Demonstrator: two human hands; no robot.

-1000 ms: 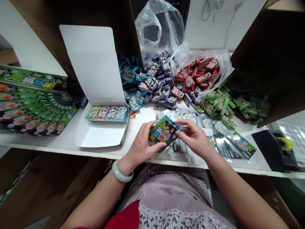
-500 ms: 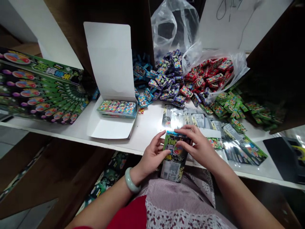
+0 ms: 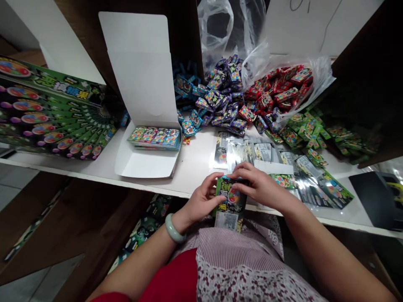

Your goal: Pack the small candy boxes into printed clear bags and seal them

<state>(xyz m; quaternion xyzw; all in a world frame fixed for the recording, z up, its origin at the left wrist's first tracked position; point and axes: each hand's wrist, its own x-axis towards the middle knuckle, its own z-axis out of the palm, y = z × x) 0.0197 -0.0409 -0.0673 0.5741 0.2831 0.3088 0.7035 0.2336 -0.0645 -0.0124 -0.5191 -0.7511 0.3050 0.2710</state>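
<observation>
**Greens against white**

The small glossy card packet (image 3: 231,201) is green with black panels and an orange-red spot. The open folded card box (image 3: 141,84) is plain white. Little boxes form a blue heap (image 3: 185,86), a purple heap (image 3: 222,98), a red heap (image 3: 277,88) and a green heap (image 3: 310,134). The smooth round bangle (image 3: 174,230) is pale green; the cloth apron (image 3: 220,247) is pink-striped.

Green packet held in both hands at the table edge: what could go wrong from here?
The green packet sits past the front edge of the table, pinched only by fingertips of the left hand and right hand, so it might slip into the lap. The right wrist lies over flat printed bags near that edge and could sweep some off.
</observation>
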